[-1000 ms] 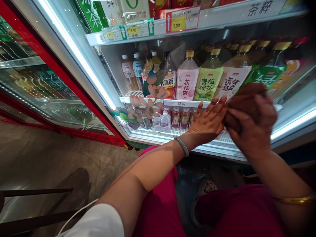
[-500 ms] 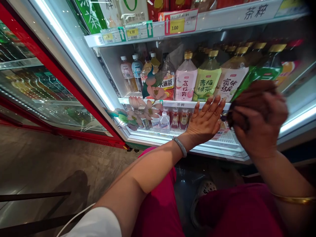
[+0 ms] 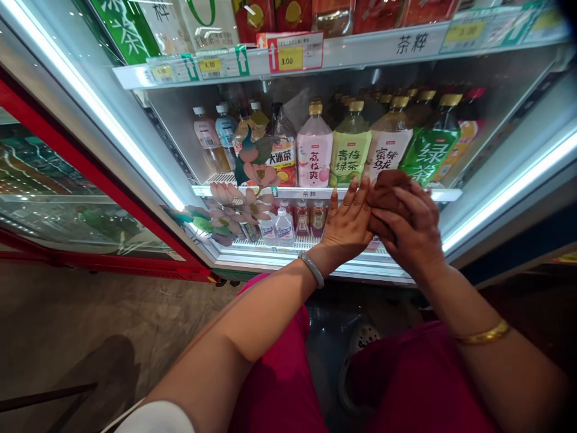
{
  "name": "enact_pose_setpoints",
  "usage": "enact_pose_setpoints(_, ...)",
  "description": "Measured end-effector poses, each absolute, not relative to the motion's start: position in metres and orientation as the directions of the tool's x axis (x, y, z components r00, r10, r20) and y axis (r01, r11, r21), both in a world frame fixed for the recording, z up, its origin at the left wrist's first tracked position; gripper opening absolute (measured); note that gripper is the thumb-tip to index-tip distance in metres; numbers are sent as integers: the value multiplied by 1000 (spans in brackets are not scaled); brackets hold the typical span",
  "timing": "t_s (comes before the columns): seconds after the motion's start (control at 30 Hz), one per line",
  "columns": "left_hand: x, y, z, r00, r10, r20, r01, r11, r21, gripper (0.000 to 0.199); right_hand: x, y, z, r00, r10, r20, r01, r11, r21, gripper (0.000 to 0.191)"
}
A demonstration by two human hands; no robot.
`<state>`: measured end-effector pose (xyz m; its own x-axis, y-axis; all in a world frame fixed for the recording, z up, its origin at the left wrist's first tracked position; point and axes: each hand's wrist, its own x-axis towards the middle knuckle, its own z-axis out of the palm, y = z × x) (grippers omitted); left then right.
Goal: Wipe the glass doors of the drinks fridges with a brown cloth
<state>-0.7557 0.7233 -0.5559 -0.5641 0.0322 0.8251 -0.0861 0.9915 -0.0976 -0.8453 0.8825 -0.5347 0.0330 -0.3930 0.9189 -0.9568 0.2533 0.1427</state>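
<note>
Before the fridge [image 3: 270, 263], right of my flat, spread left hand [image 3: 348, 225], my right hand [image 3: 417, 231] grips a bunched cloth [image 3: 388, 185], likely light and soft, best held by its folds.

brown cloth [image 3: 391, 186]: matt, creased fabric | bottles [image 3: 351, 141]: clear, glossy plastic | gold bracelet [image 3: 489, 334]: shiny, smooth metal | grey bangle [image 3: 312, 269]: smooth, softly glossy | red frame [image 3: 90, 168]: smooth, glossy | price tag [image 3: 288, 59]: paper-like | trousers [image 3: 274, 373]: matt cloth | floor [image 3: 180, 319]: dull, slightly mottled
</note>
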Motion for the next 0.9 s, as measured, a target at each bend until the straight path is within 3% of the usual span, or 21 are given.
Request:
enact_pose_setpoints(0.1,-756,724,-555,-565,25,824,-77,993,-84,78,-859,893,-531,78,-435,897,-963,201,181,32)
enact_pose_setpoints(0.17,-755,723,-554,-571,25,821,-68,995,-77,79,-884,910,-527,108,-361,926,-951,234,202,31)
enact_pose_setpoints(0.27,-753,722,-552,-586,31,810,-46,996,-71,81,-908,927,-525,62,-152,986,-925,363,114,50)
enact_pose_setpoints(0.33,-751,722,-551,-604,27,797,-42,997,-66,82,-901,923,-526,-10,-107,994,-907,421,36,61)
enact_pose_setpoints(0.4,-750,723,-550,-618,23,786,-47,997,-66,81,-882,910,-527,-48,-153,987,-911,412,20,56)
enact_pose_setpoints(0.57,-749,722,-549,-620,21,784,-66,995,-79,76,-867,901,-524,61,-333,941,-966,217,140,19)
enact_pose_setpoints(0.63,-749,721,-549,-619,30,785,-63,994,-88,77,-883,913,-524,65,-261,963,-959,251,133,19)
enact_pose_setpoints(0.77,-750,719,-550,-608,53,792,-58,992,-111,76,-892,919,-527,41,-122,992,-920,381,85,36)
enact_pose_setpoints(0.9,-748,722,-548,-632,26,775,-65,994,-87,73,-856,895,-531,22,-316,949,-955,276,114,27)
